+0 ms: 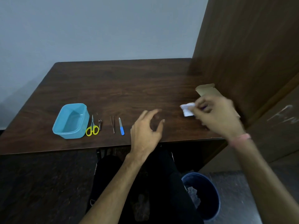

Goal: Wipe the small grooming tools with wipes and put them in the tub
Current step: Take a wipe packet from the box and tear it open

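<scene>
Presently right hand [216, 113], blurred, right of centre, pinches white wipe [187, 109] by cardboard box [206, 90]; left hand [146, 128] hovers mid-frame, fingers loosely spread, holding nothing. Tools unwiped, in row lower left: yellow scissors [92, 127], nail clipper [100, 123], tweezers [112, 124], blue nail file [121, 126]. Blue tub [71, 121] beside scissors, empty. Risk: slim tweezers slipping from grip, scissor points catching wipe

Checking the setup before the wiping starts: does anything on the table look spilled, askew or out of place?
Nothing stands out. The tub sits upright and empty, with the scissors, clipper, tweezers and nail file lined up beside it. The right hand holds a white wipe; the left hand hovers open.
</scene>
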